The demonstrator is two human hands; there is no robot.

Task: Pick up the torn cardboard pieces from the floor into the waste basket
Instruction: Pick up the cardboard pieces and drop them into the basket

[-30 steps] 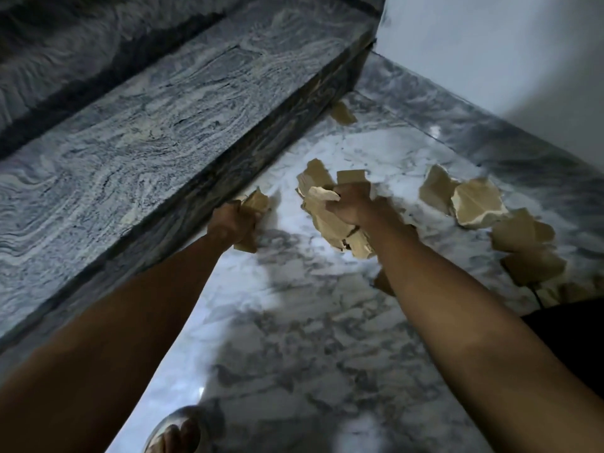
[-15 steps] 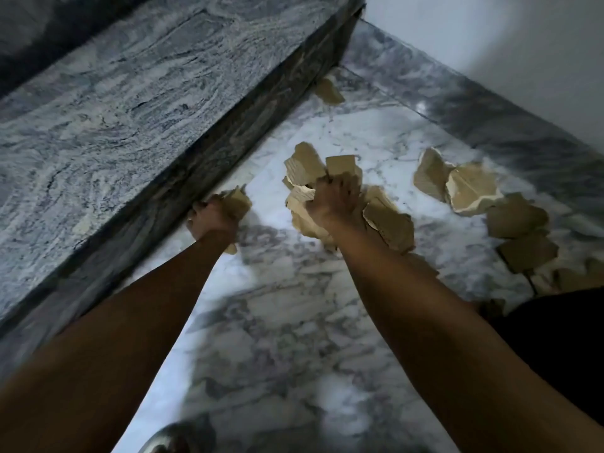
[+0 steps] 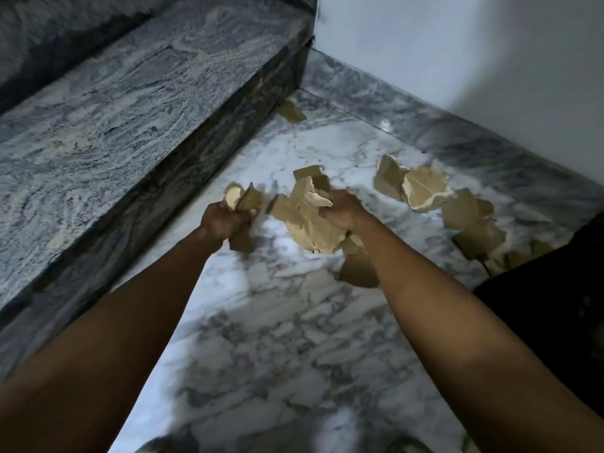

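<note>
both hands are lifting off the floor (image 3: 294, 338): left hand (image 3: 225, 220) gripping two cardboard pieces (image 3: 243, 201), right hand (image 3: 343, 212) clutching a bunch (image 3: 305, 220); loose scraps (image 3: 425, 191) are lying at two o'clock.

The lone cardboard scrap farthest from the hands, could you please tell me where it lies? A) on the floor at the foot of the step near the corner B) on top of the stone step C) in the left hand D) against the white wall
A: the lone scrap lies on the marble floor against the base of the step, close to the corner.

No text, label, brand, number or sign can be read anywhere
</note>
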